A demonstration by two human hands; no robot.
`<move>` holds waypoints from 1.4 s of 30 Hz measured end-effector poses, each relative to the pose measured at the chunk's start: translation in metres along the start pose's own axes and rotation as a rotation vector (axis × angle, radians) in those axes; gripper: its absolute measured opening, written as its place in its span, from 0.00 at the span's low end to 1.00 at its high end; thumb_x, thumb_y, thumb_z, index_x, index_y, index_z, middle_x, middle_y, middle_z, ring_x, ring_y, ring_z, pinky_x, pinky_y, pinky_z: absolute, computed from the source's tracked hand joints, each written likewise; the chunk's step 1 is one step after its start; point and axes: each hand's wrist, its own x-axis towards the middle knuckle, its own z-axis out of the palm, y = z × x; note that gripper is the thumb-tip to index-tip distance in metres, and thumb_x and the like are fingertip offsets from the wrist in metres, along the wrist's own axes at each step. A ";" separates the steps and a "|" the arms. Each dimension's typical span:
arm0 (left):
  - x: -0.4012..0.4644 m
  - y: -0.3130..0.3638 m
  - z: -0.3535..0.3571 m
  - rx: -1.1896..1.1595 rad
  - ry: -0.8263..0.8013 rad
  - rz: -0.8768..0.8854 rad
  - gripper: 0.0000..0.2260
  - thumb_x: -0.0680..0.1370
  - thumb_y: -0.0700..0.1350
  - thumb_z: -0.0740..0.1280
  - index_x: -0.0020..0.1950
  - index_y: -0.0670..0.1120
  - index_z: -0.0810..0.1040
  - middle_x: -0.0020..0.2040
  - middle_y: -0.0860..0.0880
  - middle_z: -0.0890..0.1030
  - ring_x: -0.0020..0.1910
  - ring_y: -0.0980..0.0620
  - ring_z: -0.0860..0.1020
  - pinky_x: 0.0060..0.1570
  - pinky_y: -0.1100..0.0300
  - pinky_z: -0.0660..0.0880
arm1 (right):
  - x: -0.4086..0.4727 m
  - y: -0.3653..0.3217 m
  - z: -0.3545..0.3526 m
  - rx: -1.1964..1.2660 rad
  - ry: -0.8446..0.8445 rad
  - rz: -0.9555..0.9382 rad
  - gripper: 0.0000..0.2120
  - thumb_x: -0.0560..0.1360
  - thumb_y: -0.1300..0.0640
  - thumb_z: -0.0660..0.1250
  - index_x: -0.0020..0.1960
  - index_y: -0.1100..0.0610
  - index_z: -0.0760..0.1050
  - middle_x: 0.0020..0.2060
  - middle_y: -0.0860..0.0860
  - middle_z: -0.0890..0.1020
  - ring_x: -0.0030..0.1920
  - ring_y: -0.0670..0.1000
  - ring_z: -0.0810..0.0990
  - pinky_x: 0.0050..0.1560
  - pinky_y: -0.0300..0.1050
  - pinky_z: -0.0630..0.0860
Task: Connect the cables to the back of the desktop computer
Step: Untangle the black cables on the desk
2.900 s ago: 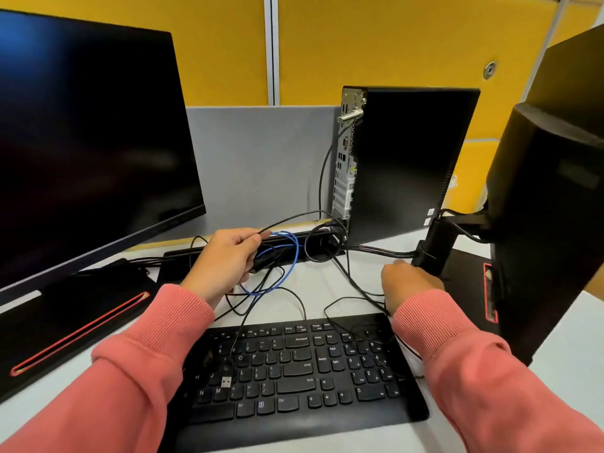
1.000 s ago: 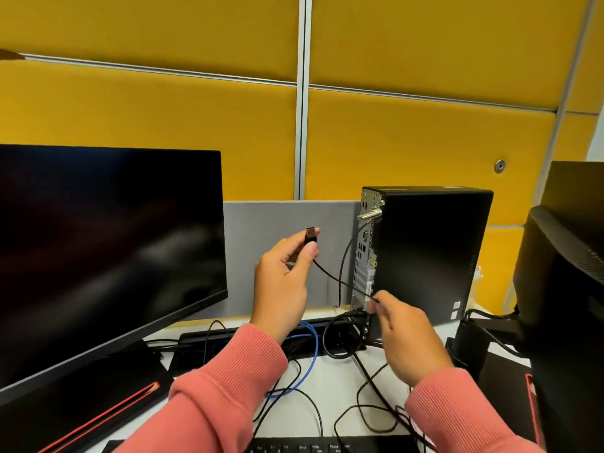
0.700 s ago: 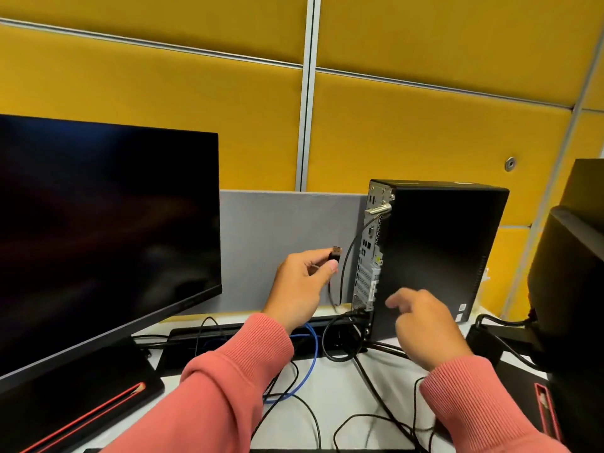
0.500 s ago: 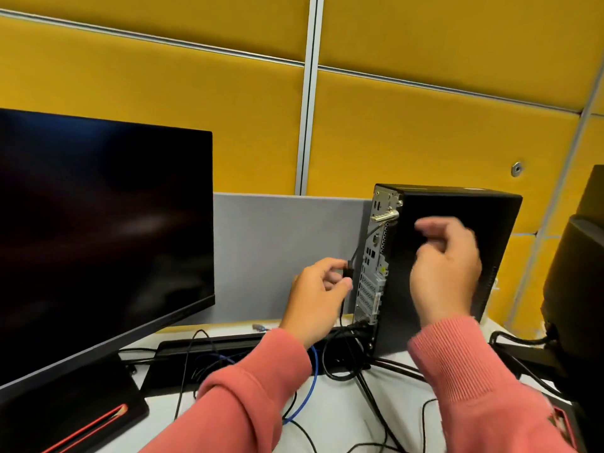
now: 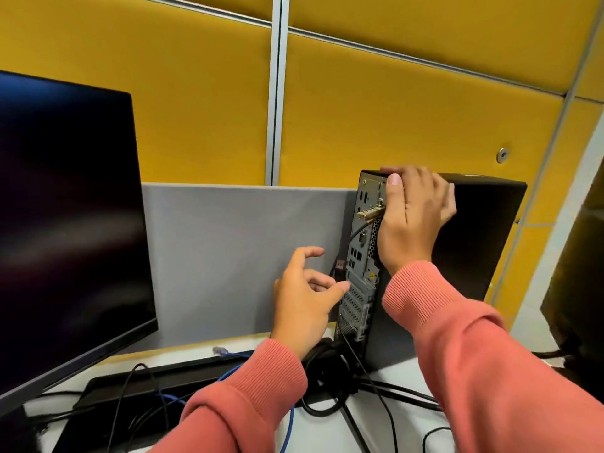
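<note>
A black desktop computer (image 5: 477, 250) stands upright on the desk, its metal back panel (image 5: 359, 276) with ports facing left. My right hand (image 5: 411, 220) grips the top rear corner of the case, thumb over the back panel. My left hand (image 5: 304, 302) holds a black USB plug (image 5: 340, 268) between thumb and fingers, right beside the ports at the panel's mid height. Its thin black cable runs down behind my hand. Another black cable (image 5: 359, 228) hangs from the panel near a brass-coloured fitting.
A large dark monitor (image 5: 65, 230) fills the left side. A second monitor's back (image 5: 578, 273) stands at the right edge. A grey divider (image 5: 235, 256) and yellow wall panels lie behind. Tangled black cables (image 5: 353, 397), a blue cable (image 5: 287, 426) and a black power strip (image 5: 147, 384) lie on the desk.
My left hand carried the USB plug from the desk up to the back panel. My right hand let go of the cable and rose to grip the case's top corner.
</note>
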 end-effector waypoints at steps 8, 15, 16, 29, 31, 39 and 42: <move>0.020 -0.004 0.007 0.235 -0.023 -0.022 0.08 0.69 0.47 0.81 0.39 0.54 0.83 0.30 0.55 0.82 0.32 0.61 0.80 0.39 0.63 0.77 | -0.002 0.004 0.005 0.023 0.063 -0.064 0.11 0.83 0.52 0.55 0.53 0.48 0.76 0.51 0.42 0.74 0.64 0.48 0.69 0.73 0.65 0.54; 0.034 -0.010 0.016 0.175 -0.100 -0.032 0.07 0.72 0.46 0.79 0.41 0.51 0.82 0.37 0.53 0.83 0.37 0.56 0.79 0.41 0.56 0.78 | -0.002 0.003 0.005 0.019 0.066 -0.059 0.11 0.83 0.52 0.55 0.54 0.48 0.77 0.52 0.43 0.76 0.65 0.47 0.68 0.72 0.65 0.54; 0.035 -0.010 0.018 0.139 -0.129 -0.050 0.07 0.72 0.46 0.79 0.43 0.51 0.82 0.36 0.51 0.84 0.36 0.56 0.80 0.42 0.55 0.79 | -0.003 0.003 0.005 0.021 0.068 -0.059 0.11 0.83 0.52 0.55 0.54 0.48 0.77 0.52 0.43 0.76 0.65 0.47 0.68 0.72 0.65 0.54; 0.030 -0.025 0.032 -0.205 -0.157 -0.085 0.05 0.81 0.42 0.69 0.51 0.51 0.83 0.37 0.54 0.80 0.36 0.60 0.74 0.41 0.63 0.72 | -0.004 0.005 0.007 0.009 0.085 -0.065 0.10 0.83 0.53 0.56 0.54 0.48 0.77 0.52 0.44 0.76 0.65 0.46 0.68 0.71 0.66 0.56; 0.029 -0.024 0.032 -0.227 -0.155 -0.109 0.07 0.82 0.43 0.67 0.51 0.52 0.83 0.37 0.57 0.80 0.36 0.63 0.75 0.41 0.65 0.73 | -0.004 0.005 0.008 0.005 0.089 -0.069 0.10 0.83 0.53 0.57 0.54 0.48 0.77 0.52 0.43 0.76 0.65 0.46 0.68 0.71 0.66 0.56; 0.033 -0.030 0.035 -0.049 0.002 0.031 0.04 0.81 0.44 0.68 0.49 0.50 0.83 0.42 0.48 0.84 0.42 0.58 0.79 0.46 0.59 0.75 | -0.004 0.005 0.009 0.005 0.095 -0.075 0.10 0.83 0.54 0.57 0.55 0.47 0.77 0.52 0.43 0.77 0.65 0.46 0.68 0.70 0.66 0.57; 0.033 -0.032 0.033 0.047 0.034 0.092 0.05 0.80 0.43 0.70 0.51 0.51 0.85 0.46 0.52 0.84 0.48 0.55 0.81 0.53 0.55 0.78 | -0.004 0.005 0.009 0.006 0.098 -0.075 0.10 0.83 0.54 0.57 0.55 0.47 0.77 0.52 0.43 0.76 0.65 0.46 0.68 0.70 0.66 0.57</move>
